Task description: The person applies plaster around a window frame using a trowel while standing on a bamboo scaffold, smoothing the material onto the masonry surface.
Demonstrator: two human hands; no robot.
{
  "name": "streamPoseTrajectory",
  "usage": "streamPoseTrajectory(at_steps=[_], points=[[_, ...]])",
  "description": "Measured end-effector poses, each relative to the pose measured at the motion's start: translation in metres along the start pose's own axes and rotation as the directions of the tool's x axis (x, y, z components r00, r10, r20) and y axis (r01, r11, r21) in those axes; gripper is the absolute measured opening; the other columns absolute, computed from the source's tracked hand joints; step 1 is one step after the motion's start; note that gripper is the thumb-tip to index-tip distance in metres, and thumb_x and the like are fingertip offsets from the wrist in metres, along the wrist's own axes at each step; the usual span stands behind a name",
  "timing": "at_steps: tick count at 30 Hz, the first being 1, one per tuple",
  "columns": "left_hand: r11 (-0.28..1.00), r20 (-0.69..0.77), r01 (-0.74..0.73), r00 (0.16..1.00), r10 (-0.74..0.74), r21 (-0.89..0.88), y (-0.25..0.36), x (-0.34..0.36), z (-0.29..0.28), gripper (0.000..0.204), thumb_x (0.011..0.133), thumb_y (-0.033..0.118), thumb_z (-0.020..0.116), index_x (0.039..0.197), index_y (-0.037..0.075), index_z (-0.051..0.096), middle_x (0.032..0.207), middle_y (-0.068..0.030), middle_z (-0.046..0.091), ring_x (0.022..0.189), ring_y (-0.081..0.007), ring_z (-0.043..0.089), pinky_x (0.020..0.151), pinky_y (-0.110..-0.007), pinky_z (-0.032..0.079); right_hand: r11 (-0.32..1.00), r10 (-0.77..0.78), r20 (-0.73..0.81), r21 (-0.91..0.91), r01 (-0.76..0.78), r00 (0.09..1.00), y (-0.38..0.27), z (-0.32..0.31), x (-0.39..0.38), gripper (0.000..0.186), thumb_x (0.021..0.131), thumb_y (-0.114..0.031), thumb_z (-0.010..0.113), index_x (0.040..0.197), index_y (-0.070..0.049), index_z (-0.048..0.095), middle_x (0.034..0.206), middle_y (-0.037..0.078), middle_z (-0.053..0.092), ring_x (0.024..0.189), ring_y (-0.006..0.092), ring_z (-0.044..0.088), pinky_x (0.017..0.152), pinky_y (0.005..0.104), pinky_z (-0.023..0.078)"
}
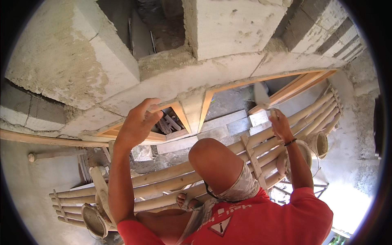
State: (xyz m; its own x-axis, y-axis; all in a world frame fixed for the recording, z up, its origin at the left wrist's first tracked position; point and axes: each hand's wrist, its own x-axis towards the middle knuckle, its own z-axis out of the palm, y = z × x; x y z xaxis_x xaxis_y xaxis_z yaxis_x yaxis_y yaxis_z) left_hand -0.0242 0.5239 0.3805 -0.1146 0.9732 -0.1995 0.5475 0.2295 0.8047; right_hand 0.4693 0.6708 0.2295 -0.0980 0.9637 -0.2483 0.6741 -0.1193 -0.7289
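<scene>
A grey, flat-bladed metal trowel [260,94] is being gripped by the right hand [280,125], its fingers being wrapped around the handle, and the blade is being held upward in front of an orange-brown wooden window frame [304,87]. The left hand [141,122] is being raised near a pale, mortar-smeared block wall [228,71], its fingers being kept half-curled and spread apart; whether the wall is being touched by the fingertips cannot be told well from this angle. A sandalled foot [188,201] is being supported by a platform of tan, round bamboo poles [163,185]. Below the right hand, a grey, mortar-crusted round bucket [321,145] is being partly overlapped by a second round container [304,152] beside the right forearm.
</scene>
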Motion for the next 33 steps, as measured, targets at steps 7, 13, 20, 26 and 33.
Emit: streamPoseTrajectory(at_steps=[7, 13, 20, 26, 33], points=[[0.999, 0.075, -0.043, 0.996, 0.042, 0.008, 0.004, 0.021, 0.023, 0.046, 0.096, 0.030, 0.063, 0.132, 0.003, 0.053, 0.117, -0.0169, 0.064, 0.097, -0.0224, 0.061, 0.089, -0.035, 0.047, 0.991, -0.125, 0.300, -0.007, 0.133, 0.946, -0.043, 0.025, 0.007, 0.046, 0.089, -0.021, 0.066, 0.131, -0.005, 0.056, 0.072, 0.008, 0.061, 0.051, 0.0145, 0.059, 0.047, 0.0314, 0.049], [0.999, 0.064, -0.010, 0.998, 0.007, 0.040, 0.002, 0.010, 0.016, 0.046, 0.096, 0.030, 0.062, 0.133, 0.003, 0.052, 0.118, -0.0156, 0.064, 0.092, -0.0203, 0.060, 0.085, -0.035, 0.048, 0.986, -0.012, -0.013, 0.167, 0.014, 1.000, 0.005, 0.007, 0.018, 0.047, 0.088, -0.022, 0.065, 0.129, -0.002, 0.056, 0.069, 0.007, 0.061, 0.048, 0.0135, 0.056, 0.043, 0.0297, 0.047], [0.998, 0.068, -0.041, 0.997, 0.039, 0.037, -0.009, 0.013, 0.019, 0.047, 0.096, 0.031, 0.062, 0.131, 0.002, 0.053, 0.118, -0.0171, 0.064, 0.094, -0.0223, 0.061, 0.088, -0.036, 0.048, 0.996, -0.085, 0.370, 0.008, 0.089, 0.925, -0.075, 0.041, -0.031, 0.045, 0.090, -0.022, 0.065, 0.130, -0.003, 0.056, 0.070, 0.007, 0.061, 0.049, 0.0135, 0.057, 0.045, 0.0308, 0.048], [0.992, 0.049, -0.111, 0.993, 0.107, 0.067, -0.001, 0.008, 0.013, 0.048, 0.096, 0.034, 0.062, 0.130, 0.001, 0.053, 0.119, -0.0213, 0.064, 0.098, -0.0257, 0.062, 0.090, -0.037, 0.048, 0.994, -0.112, 0.425, 0.035, 0.107, 0.898, -0.090, 0.047, 0.006, 0.046, 0.090, -0.022, 0.063, 0.130, -0.001, 0.056, 0.069, 0.005, 0.057, 0.048, 0.0112, 0.054, 0.043, 0.0279, 0.045], [0.991, 0.019, -0.102, 0.995, 0.101, 0.081, -0.002, 0.001, 0.007, 0.049, 0.097, 0.035, 0.061, 0.132, 0.002, 0.052, 0.121, -0.0225, 0.064, 0.098, -0.0273, 0.064, 0.090, -0.038, 0.048, 0.987, -0.042, 0.087, 0.158, 0.028, 0.995, -0.056, 0.071, -0.028, 0.046, 0.092, -0.022, 0.063, 0.132, -0.002, 0.053, 0.068, 0.005, 0.057, 0.048, 0.0122, 0.054, 0.043, 0.0290, 0.047]])
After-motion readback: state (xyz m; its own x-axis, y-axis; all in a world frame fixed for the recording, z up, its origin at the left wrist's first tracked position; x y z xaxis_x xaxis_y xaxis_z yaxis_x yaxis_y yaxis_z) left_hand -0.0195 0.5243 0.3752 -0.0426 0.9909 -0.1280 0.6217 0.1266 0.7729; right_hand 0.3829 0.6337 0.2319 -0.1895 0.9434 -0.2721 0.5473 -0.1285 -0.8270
